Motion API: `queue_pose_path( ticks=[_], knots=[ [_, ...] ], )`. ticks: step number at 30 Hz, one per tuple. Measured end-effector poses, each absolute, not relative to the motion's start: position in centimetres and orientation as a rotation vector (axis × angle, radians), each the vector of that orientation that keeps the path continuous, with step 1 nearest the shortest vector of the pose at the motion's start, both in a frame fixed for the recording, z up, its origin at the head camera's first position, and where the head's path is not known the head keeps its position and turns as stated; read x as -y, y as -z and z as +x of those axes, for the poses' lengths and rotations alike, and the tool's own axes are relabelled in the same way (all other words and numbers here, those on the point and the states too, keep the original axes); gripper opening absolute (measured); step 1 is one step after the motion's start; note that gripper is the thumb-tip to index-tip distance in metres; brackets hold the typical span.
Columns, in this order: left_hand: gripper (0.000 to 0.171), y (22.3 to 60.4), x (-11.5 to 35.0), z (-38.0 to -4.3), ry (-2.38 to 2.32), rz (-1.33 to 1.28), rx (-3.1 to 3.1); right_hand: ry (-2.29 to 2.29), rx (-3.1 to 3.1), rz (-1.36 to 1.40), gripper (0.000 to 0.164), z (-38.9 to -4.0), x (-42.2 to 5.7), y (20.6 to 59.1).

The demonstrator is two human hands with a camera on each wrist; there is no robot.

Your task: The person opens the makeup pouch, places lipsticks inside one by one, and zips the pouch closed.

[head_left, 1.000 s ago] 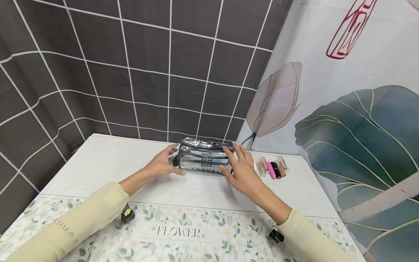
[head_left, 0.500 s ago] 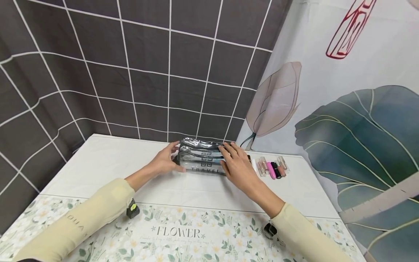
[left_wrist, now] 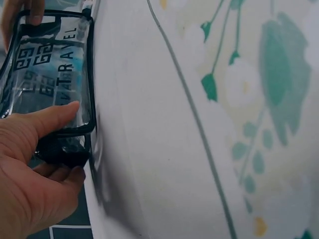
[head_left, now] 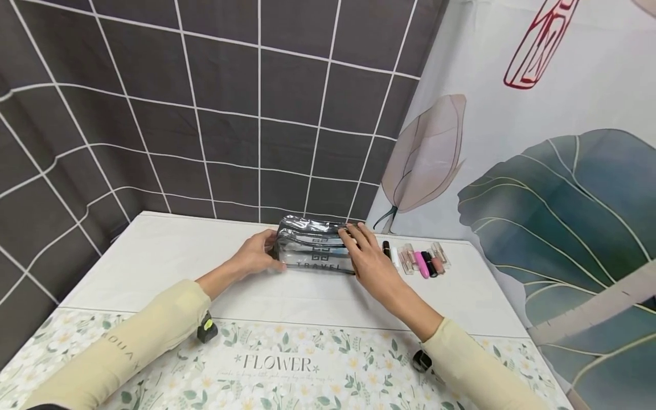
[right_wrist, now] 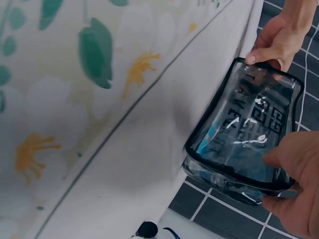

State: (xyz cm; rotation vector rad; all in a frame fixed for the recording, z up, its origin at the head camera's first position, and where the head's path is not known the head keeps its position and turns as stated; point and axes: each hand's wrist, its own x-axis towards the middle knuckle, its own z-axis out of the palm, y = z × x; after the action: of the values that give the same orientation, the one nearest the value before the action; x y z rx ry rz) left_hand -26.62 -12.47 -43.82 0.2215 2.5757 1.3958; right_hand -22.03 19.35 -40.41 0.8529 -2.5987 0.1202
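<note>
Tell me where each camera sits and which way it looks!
Head: on the person's head, facing forward and down at the clear bag; left hand, right hand and sleeves show.
Left wrist: worn there, facing the bag; left hand near, right hand's fingers at top left.
Right wrist: worn there, facing the bag from its other end; right hand near, left hand at top right.
Shared by both wrist views: the bag's TRAVEL lettering.

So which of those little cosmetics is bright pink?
The pink tube, mid-row, just left of a black tube in the head view; no other piece there has that vivid colour.
</note>
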Motion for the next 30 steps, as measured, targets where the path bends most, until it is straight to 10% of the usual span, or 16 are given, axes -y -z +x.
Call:
queue_pose_path(
  ticks=[30],
  knots=[
    [0.098,43.1,10.4,-25.8,-1.662,0.360,-2.394,-0.301,2.528,0.792,0.050,-22.4,-22.1,41.2]
  ],
)
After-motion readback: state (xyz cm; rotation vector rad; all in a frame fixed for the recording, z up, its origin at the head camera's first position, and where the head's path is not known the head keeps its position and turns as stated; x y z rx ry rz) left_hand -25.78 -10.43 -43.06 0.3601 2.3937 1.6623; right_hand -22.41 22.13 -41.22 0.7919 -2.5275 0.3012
